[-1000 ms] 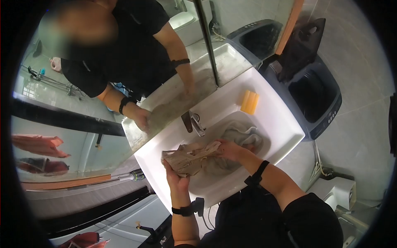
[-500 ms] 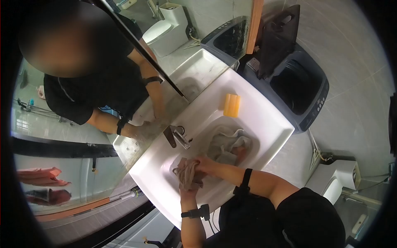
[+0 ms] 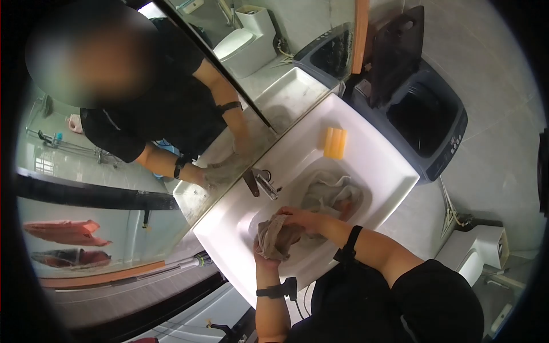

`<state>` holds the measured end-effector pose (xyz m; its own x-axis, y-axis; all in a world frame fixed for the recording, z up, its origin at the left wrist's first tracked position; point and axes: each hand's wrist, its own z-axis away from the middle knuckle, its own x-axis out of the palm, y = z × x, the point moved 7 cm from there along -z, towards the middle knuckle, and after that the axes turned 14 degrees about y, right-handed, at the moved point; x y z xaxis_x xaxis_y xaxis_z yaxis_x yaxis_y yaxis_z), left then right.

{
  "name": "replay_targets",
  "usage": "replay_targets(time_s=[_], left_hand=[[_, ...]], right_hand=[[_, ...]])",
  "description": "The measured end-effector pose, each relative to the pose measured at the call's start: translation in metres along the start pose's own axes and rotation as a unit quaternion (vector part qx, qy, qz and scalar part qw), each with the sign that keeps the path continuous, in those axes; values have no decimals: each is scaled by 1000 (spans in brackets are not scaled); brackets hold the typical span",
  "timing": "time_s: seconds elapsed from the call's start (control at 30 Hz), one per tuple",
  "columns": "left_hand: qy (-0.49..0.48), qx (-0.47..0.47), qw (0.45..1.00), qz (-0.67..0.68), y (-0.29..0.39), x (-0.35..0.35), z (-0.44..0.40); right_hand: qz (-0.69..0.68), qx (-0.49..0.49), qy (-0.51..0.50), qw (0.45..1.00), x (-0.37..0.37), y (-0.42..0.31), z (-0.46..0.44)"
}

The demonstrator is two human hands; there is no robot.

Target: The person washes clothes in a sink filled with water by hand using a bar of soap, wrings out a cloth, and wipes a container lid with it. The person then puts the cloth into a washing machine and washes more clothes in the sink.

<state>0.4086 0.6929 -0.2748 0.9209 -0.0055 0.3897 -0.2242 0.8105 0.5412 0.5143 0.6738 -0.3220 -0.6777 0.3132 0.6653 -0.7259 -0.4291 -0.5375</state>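
Note:
A wet, crumpled grey-brown cloth (image 3: 277, 239) is bunched between my two hands over the near-left part of the white sink (image 3: 380, 163). My left hand (image 3: 266, 258) grips it from below, its fingers partly covered by folds. From the right, my right hand (image 3: 296, 219) has its fingers closed on the upper edge of the same cloth. Other pale, wet laundry (image 3: 329, 191) lies in the basin beside my right forearm, with a pinkish patch at its right end. Just beyond the held cloth is the metal faucet (image 3: 265, 184).
A yellow-orange bar of soap (image 3: 335, 143) rests on the sink's far ledge. Behind the sink stands a dark washing machine (image 3: 426, 117), lid up. A mirror (image 3: 189, 123) borders the left side, and a white toilet (image 3: 474, 248) is at the right.
The cloth in my hands has opened from a tight bunch into looser folds, and my right hand has shifted to its upper edge. The whole view has moved slightly.

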Motion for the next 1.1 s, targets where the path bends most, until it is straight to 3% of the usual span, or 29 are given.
replay_targets(time_s=[0.07, 0.1, 0.13, 0.2, 0.23, 0.3, 0.37, 0.43, 0.5, 0.7, 0.9, 1.0, 1.07, 1.1], left_hand=[[6, -51, 983, 174, -7, -19, -7], [18, 85, 996, -29, 2, -27, -8], [25, 215, 949, -231, 8, -30, -7], [31, 338, 865, -371, 6, -38, -12], [38, 366, 846, -387, 3, -42, -12], [50, 299, 912, -276, -5, -51, -22], [67, 193, 973, -105, -15, -60, -32], [82, 109, 990, 32, -21, -64, -38], [81, 86, 991, 70, -19, -64, -40], [78, 65, 989, 111, -16, -65, -40], [59, 58, 989, 121, -26, -66, -38], [92, 45, 992, 80, -34, -56, -23], [150, 28, 987, 41, -35, -35, -5], [61, 7, 998, 26, -41, -49, -18]], right_hand=[[287, -158, 98, 940, -4, -3, -6], [416, -232, 146, 867, -1, -3, -6], [431, -294, 169, 836, 15, -4, 6], [458, -412, 216, 758, 52, -5, 38], [445, -391, 219, 775, 60, -1, 41], [418, -352, 227, 806, 70, 0, 44], [428, -386, 231, 784, 82, -10, 56], [440, -380, 219, 783, 87, -6, 57], [455, -343, 198, 797, 87, 0, 50], [431, -376, 231, 787, 85, -10, 53], [391, -343, 236, 821, 71, 2, 42], [336, -219, 327, 856, 37, 25, 28], [179, -104, 198, 958, 21, 49, 11], [97, -50, 127, 986, 16, 55, 13]])
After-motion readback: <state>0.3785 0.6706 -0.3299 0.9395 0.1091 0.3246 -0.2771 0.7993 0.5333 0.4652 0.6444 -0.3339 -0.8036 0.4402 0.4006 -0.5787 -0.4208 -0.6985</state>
